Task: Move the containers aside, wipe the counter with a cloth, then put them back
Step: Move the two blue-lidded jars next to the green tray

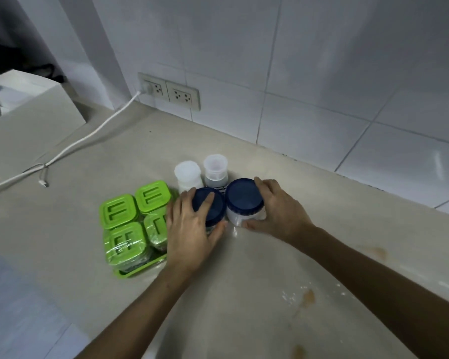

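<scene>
Both hands are closed around the two blue-lidded jars that stand side by side on the counter (244, 294): the left hand (192, 229) has its grip over the left blue-lidded jar (211, 207), fingers across the lid and thumb against the side, while the right hand (280, 211) wraps the right blue-lidded jar (244, 196) from its far side, thumb at the base. Just behind them stand two small clear jars (201, 172), and touching the left hand is a tray of green-lidded containers (130, 221). A white cable (88, 136) runs from the wall socket (151, 86) across the counter, and orange stains (307, 297) lie near the front edge.
</scene>
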